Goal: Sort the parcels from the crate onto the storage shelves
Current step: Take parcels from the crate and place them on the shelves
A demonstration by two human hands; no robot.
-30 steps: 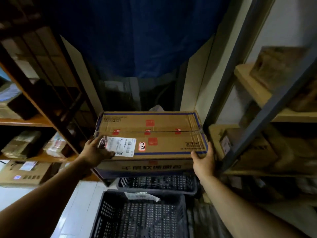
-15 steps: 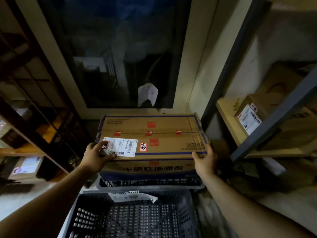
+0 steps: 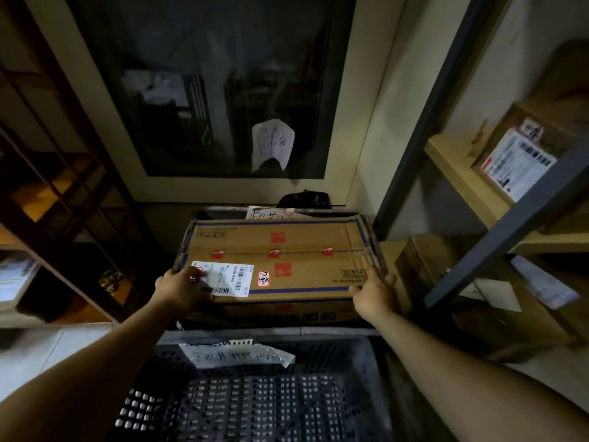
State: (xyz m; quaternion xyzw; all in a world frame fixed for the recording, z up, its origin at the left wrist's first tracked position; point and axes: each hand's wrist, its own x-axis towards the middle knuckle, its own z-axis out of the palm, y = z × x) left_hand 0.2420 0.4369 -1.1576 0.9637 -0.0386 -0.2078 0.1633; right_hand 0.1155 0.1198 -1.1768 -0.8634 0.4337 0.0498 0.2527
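A wide cardboard parcel (image 3: 306, 250) with blue border lines, red stickers and a white shipping label sits level in front of me, over the far crate. My left hand (image 3: 178, 288) grips its near left corner, thumb on the label. My right hand (image 3: 376, 295) grips its near right corner. A dark perforated plastic crate (image 3: 255, 397) with a paper tag on its rim lies directly below me; no parcels show inside it. A second crate (image 3: 338, 331) beyond it is mostly hidden under the parcel.
A grey metal shelf rack (image 3: 497, 231) with wooden boards stands at right, holding labelled cardboard boxes (image 3: 522, 161). A dark wooden shelf unit (image 3: 63, 218) stands at left with parcels. A dark window with a paper note (image 3: 271, 148) faces me.
The view has tilted and the parcel now sits lower, close over the far crate. Both hands keep the same grip on its near corners.
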